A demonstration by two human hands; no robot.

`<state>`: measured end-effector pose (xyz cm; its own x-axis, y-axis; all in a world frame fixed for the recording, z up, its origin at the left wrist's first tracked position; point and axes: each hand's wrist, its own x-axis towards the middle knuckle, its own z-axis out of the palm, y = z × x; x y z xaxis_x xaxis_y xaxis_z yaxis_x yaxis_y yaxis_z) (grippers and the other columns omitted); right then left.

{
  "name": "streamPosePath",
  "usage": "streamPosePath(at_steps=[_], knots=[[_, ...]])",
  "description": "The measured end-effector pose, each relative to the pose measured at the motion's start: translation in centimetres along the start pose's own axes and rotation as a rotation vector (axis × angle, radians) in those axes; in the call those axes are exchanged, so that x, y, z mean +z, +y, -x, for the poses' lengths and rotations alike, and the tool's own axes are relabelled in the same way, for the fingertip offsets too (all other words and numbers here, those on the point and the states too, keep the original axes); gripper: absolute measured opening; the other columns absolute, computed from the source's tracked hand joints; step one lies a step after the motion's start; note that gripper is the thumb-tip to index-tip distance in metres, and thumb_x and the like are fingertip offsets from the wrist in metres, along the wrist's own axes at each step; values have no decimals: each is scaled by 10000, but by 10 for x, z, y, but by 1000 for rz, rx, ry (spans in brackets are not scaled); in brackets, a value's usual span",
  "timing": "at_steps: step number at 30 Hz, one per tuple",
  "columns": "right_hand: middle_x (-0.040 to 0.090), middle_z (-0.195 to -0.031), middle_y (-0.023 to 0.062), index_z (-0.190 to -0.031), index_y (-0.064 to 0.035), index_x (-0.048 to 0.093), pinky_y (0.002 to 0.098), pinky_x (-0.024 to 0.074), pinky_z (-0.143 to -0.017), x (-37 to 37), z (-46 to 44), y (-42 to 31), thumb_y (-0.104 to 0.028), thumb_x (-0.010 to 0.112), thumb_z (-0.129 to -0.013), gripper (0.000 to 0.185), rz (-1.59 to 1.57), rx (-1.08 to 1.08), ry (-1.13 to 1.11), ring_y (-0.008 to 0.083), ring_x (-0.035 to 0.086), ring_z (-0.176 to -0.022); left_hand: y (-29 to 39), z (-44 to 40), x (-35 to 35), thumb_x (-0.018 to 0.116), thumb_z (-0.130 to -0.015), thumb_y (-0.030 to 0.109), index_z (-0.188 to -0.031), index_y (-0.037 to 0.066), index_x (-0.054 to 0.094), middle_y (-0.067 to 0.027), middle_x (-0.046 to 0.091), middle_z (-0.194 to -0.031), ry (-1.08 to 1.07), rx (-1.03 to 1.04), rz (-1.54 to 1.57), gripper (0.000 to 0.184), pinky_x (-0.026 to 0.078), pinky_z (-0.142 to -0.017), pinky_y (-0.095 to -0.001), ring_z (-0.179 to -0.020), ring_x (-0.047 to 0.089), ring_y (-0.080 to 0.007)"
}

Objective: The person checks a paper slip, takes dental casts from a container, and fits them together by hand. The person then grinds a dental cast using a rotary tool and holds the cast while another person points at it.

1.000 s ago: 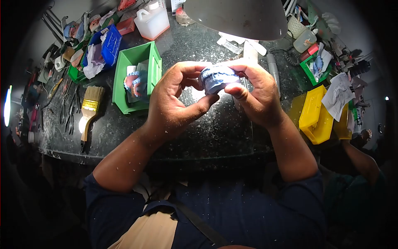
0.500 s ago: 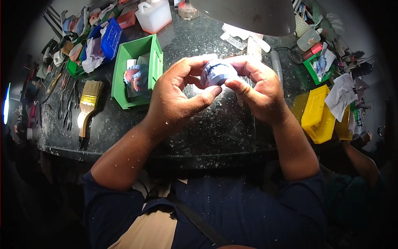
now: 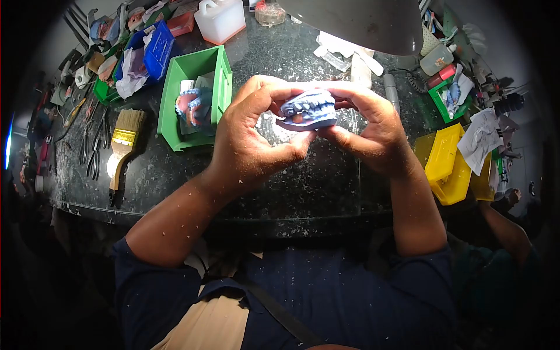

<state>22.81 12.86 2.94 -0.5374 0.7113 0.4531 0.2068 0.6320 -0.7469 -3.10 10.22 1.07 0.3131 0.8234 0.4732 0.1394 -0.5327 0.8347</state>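
A blue dental model (image 3: 308,109) with rows of teeth is held up over the dark bench, its tooth side facing me. My left hand (image 3: 251,125) grips its left end, thumb below and fingers above. From the other end, my right hand (image 3: 370,125) pinches it the same way, thumb under the base. Left of my hands, a green bin (image 3: 170,125) contains a pink and blue dental piece (image 3: 189,105). Some fingertips are hidden behind the model.
A brush (image 3: 123,143) and metal hand tools (image 3: 96,146) lie at the left. Yellow bins (image 3: 446,163) stand at the right, below a small green bin (image 3: 461,96). A lamp shade (image 3: 367,20) overhangs the back. Another person's arm (image 3: 507,224) shows at far right.
Both hands have turned the dental model, so its teeth now show where its smooth base faced me before. The hands stay in nearly the same place.
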Motion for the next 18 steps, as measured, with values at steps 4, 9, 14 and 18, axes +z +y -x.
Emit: streamPosePath(at_steps=[4, 9, 14, 18], knots=[[753, -1277, 163, -1382, 0, 680, 404, 585, -1032, 2, 0, 3, -103, 838, -897, 520, 19, -26, 7, 257, 734, -1181, 0, 0, 0, 872, -831, 14, -1386, -13, 662, -110, 598, -1286, 0, 88, -43, 594, 493, -1123, -348, -1247, 622, -197], [743, -1287, 172, -1380, -4, 669, 409, 578, -1053, 5, 3, 8, -70, 833, -895, 516, -27, -37, 23, 272, 731, -1186, 1, 0, -1, 889, -814, 26, -1390, 5, 685, -116, 597, -1279, 8, 125, -40, 612, 489, -1099, -336, -1215, 608, -195], [742, -1289, 174, -1377, -9, 673, 406, 581, -1052, 5, 1, 4, -47, 832, -892, 512, -41, -43, 18, 276, 731, -1191, 3, 0, -1, 892, -810, 28, -1393, 6, 683, -118, 595, -1279, 3, 131, -43, 620, 480, -1111, -336, -1223, 605, -196], [754, -1267, 164, -1357, -10, 685, 400, 585, -1045, 4, 1, 4, -58, 856, -877, 512, -19, -53, 30, 269, 736, -1177, 4, 0, -2, 878, -816, 5, -1424, 6, 662, -122, 579, -1319, -20, 134, -30, 645, 471, -1141, -349, -1265, 599, -203]])
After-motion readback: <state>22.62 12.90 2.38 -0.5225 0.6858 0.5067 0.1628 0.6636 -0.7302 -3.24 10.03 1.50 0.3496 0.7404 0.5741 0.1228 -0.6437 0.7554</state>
